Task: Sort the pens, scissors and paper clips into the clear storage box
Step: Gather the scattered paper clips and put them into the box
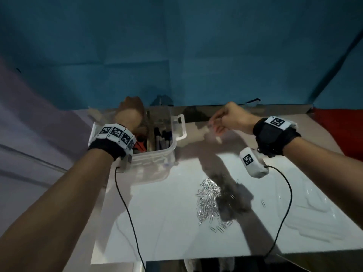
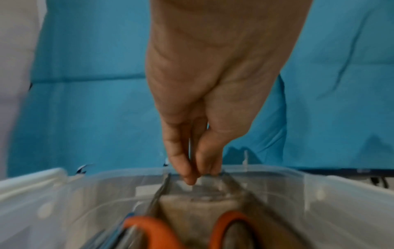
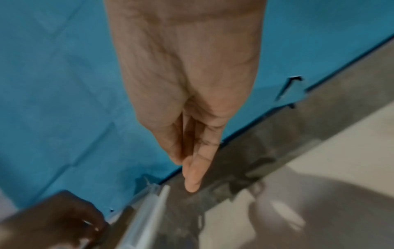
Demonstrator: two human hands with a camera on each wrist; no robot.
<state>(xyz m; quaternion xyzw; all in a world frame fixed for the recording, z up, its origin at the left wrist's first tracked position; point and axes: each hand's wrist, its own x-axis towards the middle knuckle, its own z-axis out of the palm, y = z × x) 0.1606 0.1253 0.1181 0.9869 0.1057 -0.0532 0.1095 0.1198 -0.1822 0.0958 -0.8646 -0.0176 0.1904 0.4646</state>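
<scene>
Fingertips [image 2: 189,178] of the left hand [image 1: 130,112] pinch something thin, unclear, inside the clear storage box [image 1: 157,154]; the right hand [image 1: 233,118] hangs relaxed, empty. Paper clips [image 1: 210,203] need scooping in bunches.

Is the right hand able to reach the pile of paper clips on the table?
Probably yes. The paper clips lie loose on the bare table, nearer the person than the right hand, which hangs in the air above the table's far edge. Nothing sits between them; the box is off to the left.

Orange-handled scissors [image 2: 147,225], blue backdrop [image 1: 176,46]
</scene>
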